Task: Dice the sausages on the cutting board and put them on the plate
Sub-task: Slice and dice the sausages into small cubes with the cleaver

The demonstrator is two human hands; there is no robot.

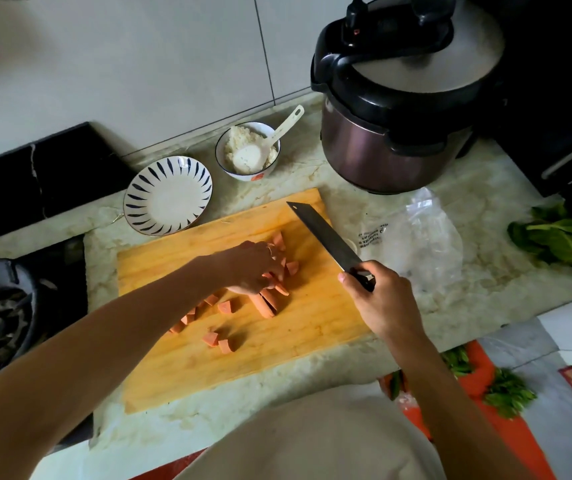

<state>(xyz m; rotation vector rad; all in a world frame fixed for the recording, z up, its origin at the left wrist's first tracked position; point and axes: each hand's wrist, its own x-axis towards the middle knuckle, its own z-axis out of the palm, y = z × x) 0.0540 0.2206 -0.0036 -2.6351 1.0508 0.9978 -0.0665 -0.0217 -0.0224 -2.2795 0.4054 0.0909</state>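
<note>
Midway across a rectangular light-wood cutting board point(243, 348) on a pale marbled stone table point(451, 289), a person's left hand point(255, 268) rests on pink sausage pieces point(225, 308), its fingers point(270, 271) curled down over a cluster of them near the board's centre; whether they pinch any one piece cannot be told. More diced chunks lie scattered on the board toward its left and near edges, with a few longer uncut lengths just beside the hand. Right of the board's centre, the right hand point(378, 299) grips the dark handle of a broad steel cleaver point(326, 239), fingers wrapped tight around it, the blade angled up and away toward the board's far right corner, clear of the sausage. Just beyond the board's far left edge sits a round white plate with dark blue radiating strokes point(168, 195), holding no sausage. Behind the board stands a small white bowl of rice point(247, 151) with a white plastic rice paddle point(279, 133) resting in it, and farther right a dark purple electric pressure cooker with a black lid point(399, 98). A crumpled clear plastic bag point(419, 240) lies just right of the board, with green leafy vegetables point(561, 240) beyond it.
</note>
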